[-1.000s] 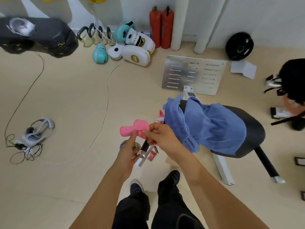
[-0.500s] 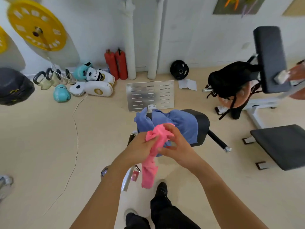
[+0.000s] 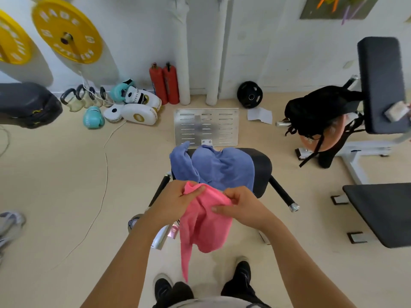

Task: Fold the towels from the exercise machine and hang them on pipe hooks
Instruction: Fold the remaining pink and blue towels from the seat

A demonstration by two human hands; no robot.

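A pink towel (image 3: pixel 204 225) hangs loose between my hands in front of my body. My left hand (image 3: pixel 172 200) pinches its upper left corner and my right hand (image 3: pixel 240 206) grips its upper right edge. A long strip of the towel dangles down toward my shoes. Just beyond it, a blue towel (image 3: pixel 219 166) lies crumpled over the black padded seat (image 3: pixel 262 167) of the exercise machine. Two white vertical pipes (image 3: pixel 184 52) run up the far wall; no hooks show on them.
A metal footplate (image 3: pixel 206 126) lies on the floor beyond the seat. Two red extinguishers (image 3: pixel 164 82), boxing pads and kettlebells sit along the wall to the left. A black bag (image 3: pixel 320 112) and benches (image 3: pixel 382 214) stand at right. A cable (image 3: pixel 104 174) trails across the floor.
The pink towel has gone from a small bunch near the machine's handle to spread open between both hands. My view has lifted toward the wall.
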